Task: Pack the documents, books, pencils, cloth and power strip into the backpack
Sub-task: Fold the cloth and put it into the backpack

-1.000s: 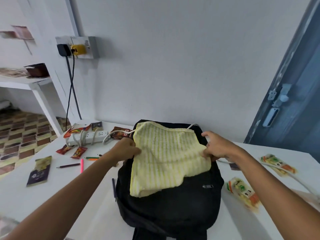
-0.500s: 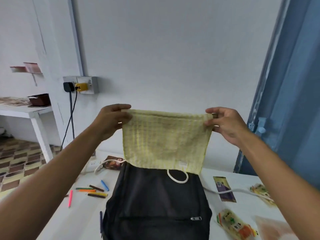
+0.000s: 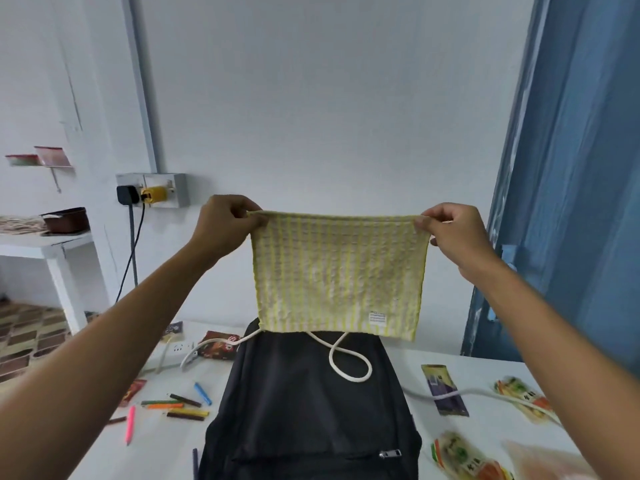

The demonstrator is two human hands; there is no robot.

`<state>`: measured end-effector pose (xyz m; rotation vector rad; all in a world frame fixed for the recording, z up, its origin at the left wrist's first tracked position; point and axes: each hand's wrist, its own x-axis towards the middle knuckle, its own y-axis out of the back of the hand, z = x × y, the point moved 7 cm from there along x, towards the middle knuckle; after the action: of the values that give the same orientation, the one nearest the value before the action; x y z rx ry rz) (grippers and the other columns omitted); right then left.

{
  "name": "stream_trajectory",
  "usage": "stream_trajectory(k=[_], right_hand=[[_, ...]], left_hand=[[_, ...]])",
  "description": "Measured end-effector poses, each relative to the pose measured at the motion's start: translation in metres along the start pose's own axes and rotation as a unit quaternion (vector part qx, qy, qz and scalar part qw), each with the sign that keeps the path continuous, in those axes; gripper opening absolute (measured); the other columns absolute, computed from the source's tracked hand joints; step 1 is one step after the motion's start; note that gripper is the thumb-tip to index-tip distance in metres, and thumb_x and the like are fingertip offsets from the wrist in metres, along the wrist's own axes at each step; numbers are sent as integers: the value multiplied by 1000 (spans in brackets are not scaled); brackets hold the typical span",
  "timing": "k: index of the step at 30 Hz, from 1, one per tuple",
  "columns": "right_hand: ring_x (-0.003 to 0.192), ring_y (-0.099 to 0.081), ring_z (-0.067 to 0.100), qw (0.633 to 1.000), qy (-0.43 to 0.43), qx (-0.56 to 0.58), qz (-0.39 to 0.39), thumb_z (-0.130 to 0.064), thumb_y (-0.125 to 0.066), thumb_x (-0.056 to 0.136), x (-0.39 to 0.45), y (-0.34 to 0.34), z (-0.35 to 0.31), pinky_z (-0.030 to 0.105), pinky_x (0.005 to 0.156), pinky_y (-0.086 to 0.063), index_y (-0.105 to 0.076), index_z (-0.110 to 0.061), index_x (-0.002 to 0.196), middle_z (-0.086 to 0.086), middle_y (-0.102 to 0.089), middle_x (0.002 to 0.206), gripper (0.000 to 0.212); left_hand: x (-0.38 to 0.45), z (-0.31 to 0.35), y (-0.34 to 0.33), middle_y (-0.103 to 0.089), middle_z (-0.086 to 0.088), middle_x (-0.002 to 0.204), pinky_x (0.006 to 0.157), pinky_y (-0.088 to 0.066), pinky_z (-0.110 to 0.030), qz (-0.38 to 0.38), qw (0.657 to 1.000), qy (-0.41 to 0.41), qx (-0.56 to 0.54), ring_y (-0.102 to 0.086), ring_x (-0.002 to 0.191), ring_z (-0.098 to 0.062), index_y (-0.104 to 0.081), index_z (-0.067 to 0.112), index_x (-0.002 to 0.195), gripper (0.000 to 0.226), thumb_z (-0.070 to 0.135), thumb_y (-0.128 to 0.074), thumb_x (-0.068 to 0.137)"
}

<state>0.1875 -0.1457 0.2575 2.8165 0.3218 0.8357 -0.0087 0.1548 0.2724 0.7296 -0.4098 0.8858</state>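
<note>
Left hand [image 3: 225, 225] and right hand [image 3: 450, 230] each pinching a top corner of the yellow striped cloth [image 3: 339, 275], stretched flat above the black backpack [image 3: 311, 403] on the tabletop [image 3: 162, 441], pencils [image 3: 176, 407] near its left edge

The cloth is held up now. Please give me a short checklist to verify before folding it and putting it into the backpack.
1. Left hand pinches a top corner of the cloth: ok.
2. Right hand pinches the other corner: ok.
3. Cloth hangs flat, no twist: ok.
4. Backpack main opening unzipped: cannot tell.
5. White cable off the backpack: not ok, it lies looped on top.
6. Pencils packed: not ok, on the table.
</note>
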Motion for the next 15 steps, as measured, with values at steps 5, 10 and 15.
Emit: stream_trajectory(k=[5, 10, 15], right_hand=[[64, -52, 2, 986, 15, 68, 154, -4, -55, 89, -8, 0, 2, 10, 59, -41, -63, -10, 86, -7, -56, 71, 11], [64, -48, -11, 936, 103, 179, 287, 0, -45, 92, -27, -9, -18, 7, 64, -36, -51, -11, 93, -10, -50, 79, 13], [69, -47, -5, 877, 182, 333, 294, 0, -41, 87, -43, -15, -54, 13, 69, -37, -52, -20, 88, -5, -49, 81, 23]], left_hand=[[0, -4, -22, -60, 1, 74, 65, -43, -25, 27, 994, 39, -97, -53, 68, -13, -64, 16, 79, 16, 6, -57, 90], [-22, 22, -26, -54, 9, 83, 66, -39, -12, 240, 951, 16, -194, -51, 75, -2, -53, 14, 94, 18, 3, -40, 94], [-39, 59, -16, -46, 7, 78, 66, -37, -15, 328, 846, -43, -417, -45, 66, 1, -50, 18, 84, 20, 4, -36, 82]])
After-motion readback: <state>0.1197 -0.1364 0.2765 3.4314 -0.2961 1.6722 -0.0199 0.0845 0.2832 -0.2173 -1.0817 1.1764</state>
